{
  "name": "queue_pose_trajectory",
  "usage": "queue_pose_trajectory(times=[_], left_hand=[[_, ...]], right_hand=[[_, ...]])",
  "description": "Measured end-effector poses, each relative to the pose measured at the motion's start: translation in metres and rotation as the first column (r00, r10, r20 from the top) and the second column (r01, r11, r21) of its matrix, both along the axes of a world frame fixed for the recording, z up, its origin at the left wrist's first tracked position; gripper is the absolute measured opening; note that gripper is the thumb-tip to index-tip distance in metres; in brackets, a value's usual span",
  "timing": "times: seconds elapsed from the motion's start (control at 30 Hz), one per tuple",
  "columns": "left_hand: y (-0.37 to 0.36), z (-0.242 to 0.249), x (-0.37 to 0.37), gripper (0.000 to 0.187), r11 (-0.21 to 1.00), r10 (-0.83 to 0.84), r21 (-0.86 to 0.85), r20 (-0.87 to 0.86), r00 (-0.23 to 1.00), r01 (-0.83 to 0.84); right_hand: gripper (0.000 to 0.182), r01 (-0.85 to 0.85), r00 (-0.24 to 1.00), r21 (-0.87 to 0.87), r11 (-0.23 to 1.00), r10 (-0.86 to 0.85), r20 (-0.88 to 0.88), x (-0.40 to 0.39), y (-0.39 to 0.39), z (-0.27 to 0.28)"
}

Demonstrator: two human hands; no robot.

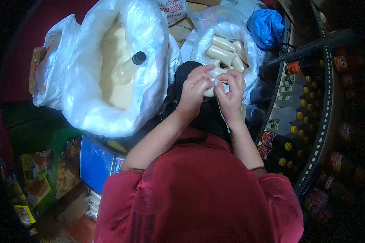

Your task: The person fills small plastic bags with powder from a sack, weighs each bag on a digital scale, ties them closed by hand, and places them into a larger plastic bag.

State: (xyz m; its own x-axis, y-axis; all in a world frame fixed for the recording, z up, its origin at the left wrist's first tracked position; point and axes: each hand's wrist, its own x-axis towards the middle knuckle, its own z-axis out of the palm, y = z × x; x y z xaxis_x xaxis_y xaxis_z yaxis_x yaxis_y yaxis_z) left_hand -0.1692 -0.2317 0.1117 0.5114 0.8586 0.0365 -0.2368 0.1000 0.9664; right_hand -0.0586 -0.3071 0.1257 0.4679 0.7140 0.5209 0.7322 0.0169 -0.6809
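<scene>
My left hand [196,90] and my right hand [232,90] meet in front of me, fingertips pinched together on the neck of a small clear plastic bag [209,92] with pale contents. The fingers cover much of this bag. Just beyond my hands, a larger plastic-lined container [250,44] holds several filled plastic bags [222,55] of the same pale kind. To the left stands a big sack lined with clear plastic [79,87], filled with pale granules [112,60]. A clear scoop-like bottle with a black cap [139,58] lies on the granules.
A blue-topped weighing scale [95,160] sits at my lower left, near hanging yellow packets [37,189]. On the right, a metal shelf frame [321,141] holds several yellow-capped bottles [286,115]. A blue plastic bag [266,28] and a printed sugar sack [172,11] are at the back.
</scene>
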Motion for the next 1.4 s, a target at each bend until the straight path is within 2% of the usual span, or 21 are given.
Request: queue_pose_trajectory(times=[0.07, 0.13, 0.2, 0.23, 0.27, 0.33, 0.4, 0.47, 0.5, 0.57, 0.6, 0.63, 0.67, 0.7, 0.73, 0.8, 0.93, 1.07, 1.17, 1.23, 1.4], left_hand=[[0.009, 0.007, -0.006, 0.015, 0.958, -0.270, 0.103, 0.009, 0.963, 0.267], [0.007, 0.008, -0.003, 0.016, 0.970, -0.242, 0.025, 0.006, 0.970, 0.242], [0.006, 0.009, -0.001, 0.018, 0.976, -0.211, -0.047, 0.000, 0.978, 0.211], [0.005, 0.009, -0.001, 0.018, 0.980, -0.193, -0.040, -0.016, 0.981, 0.193], [0.004, 0.008, -0.001, 0.018, 0.984, -0.177, -0.035, -0.033, 0.984, 0.176], [0.002, 0.006, -0.002, 0.018, 0.974, -0.228, -0.016, -0.048, 0.972, 0.227], [0.004, 0.005, -0.002, 0.018, 0.960, -0.278, 0.008, -0.065, 0.958, 0.279], [0.008, 0.005, -0.003, 0.015, 0.976, -0.207, -0.073, -0.002, 0.978, 0.206], [0.011, 0.004, -0.003, 0.015, 0.977, -0.202, -0.072, -0.001, 0.979, 0.201], [0.015, 0.001, -0.003, 0.013, 0.981, -0.057, 0.174, -0.183, 0.981, 0.090], [0.017, 0.000, -0.003, 0.013, 0.981, -0.048, 0.176, -0.182, 0.982, 0.081], [0.016, -0.001, -0.003, 0.014, 0.968, 0.008, 0.247, -0.186, 0.983, 0.039], [0.014, -0.001, -0.002, 0.015, 0.948, 0.061, 0.317, -0.186, 0.981, 0.001], [0.011, -0.003, 0.001, 0.015, 0.949, 0.058, 0.315, -0.188, 0.980, 0.004], [0.009, -0.003, 0.004, 0.015, 0.974, 0.055, 0.224, -0.092, 0.994, -0.033], [0.006, -0.005, 0.002, 0.016, 0.991, 0.052, 0.124, 0.003, 0.999, -0.052], [0.012, -0.002, -0.006, 0.016, 0.932, -0.039, 0.347, -0.191, 0.981, 0.105], [0.012, 0.004, -0.010, 0.016, 0.799, 0.017, 0.563, -0.373, 0.928, 0.211], [0.009, 0.002, -0.013, 0.016, 0.778, 0.029, 0.591, -0.372, 0.928, 0.213], [0.009, 0.001, -0.015, 0.016, 0.767, 0.040, 0.604, -0.383, 0.923, 0.217], [0.011, 0.000, -0.020, 0.015, 0.733, 0.050, 0.635, -0.406, 0.913, 0.242]], right_hand=[[0.015, -0.037, 0.999, -0.030, 0.999, 0.036, -0.038, 0.003, -0.003, 0.001], [0.016, -0.077, 0.995, -0.055, 0.996, 0.073, -0.073, 0.010, -0.006, 0.007], [0.020, -0.254, 0.966, -0.171, 0.952, 0.257, -0.004, 0.024, -0.009, 0.022], [0.021, -0.249, 0.946, -0.222, 0.943, 0.286, 0.154, 0.024, -0.012, 0.035], [0.021, -0.251, 0.945, -0.224, 0.942, 0.289, 0.155, 0.024, -0.013, 0.050], [0.016, -0.164, 0.867, -0.484, 0.860, 0.359, 0.345, 0.024, -0.015, 0.072], [0.017, -0.159, 0.855, -0.482, 0.862, 0.364, 0.369, 0.028, -0.009, 0.070], [0.018, -0.343, 0.812, -0.542, 0.767, 0.532, 0.239, 0.031, -0.006, 0.068], [0.018, -0.346, 0.809, -0.541, 0.766, 0.536, 0.241, 0.028, -0.006, 0.064], [0.022, -0.412, 0.892, -0.409, 0.814, 0.453, 0.001, 0.016, -0.011, 0.048], [0.022, -0.419, 0.888, -0.408, 0.811, 0.460, 0.003, 0.011, -0.010, 0.039], [0.024, -0.472, 0.839, -0.245, 0.847, 0.347, -0.420, 0.004, -0.010, 0.031], [0.026, -0.441, 0.598, -0.080, 0.894, 0.226, -0.769, -0.001, -0.009, 0.027], [0.026, -0.404, 0.492, -0.050, 0.913, 0.171, -0.854, 0.000, -0.007, 0.025], [0.026, -0.400, 0.491, -0.050, 0.915, 0.168, -0.855, 0.002, -0.004, 0.023], [0.023, -0.432, 0.286, 0.043, 0.901, 0.182, -0.941, 0.007, -0.001, 0.020], [0.022, -0.393, 0.247, 0.049, 0.918, 0.157, -0.956, 0.006, 0.008, 0.026], [0.021, -0.354, 0.304, -0.008, 0.935, 0.107, -0.946, 0.009, 0.012, 0.049], [0.021, -0.384, 0.224, 0.091, 0.919, 0.188, -0.956, 0.011, 0.010, 0.060], [0.021, -0.391, 0.065, 0.174, 0.904, 0.216, -0.974, 0.010, 0.007, 0.065], [0.023, -0.350, -0.031, 0.213, 0.912, 0.216, -0.976, 0.007, 0.006, 0.069]])
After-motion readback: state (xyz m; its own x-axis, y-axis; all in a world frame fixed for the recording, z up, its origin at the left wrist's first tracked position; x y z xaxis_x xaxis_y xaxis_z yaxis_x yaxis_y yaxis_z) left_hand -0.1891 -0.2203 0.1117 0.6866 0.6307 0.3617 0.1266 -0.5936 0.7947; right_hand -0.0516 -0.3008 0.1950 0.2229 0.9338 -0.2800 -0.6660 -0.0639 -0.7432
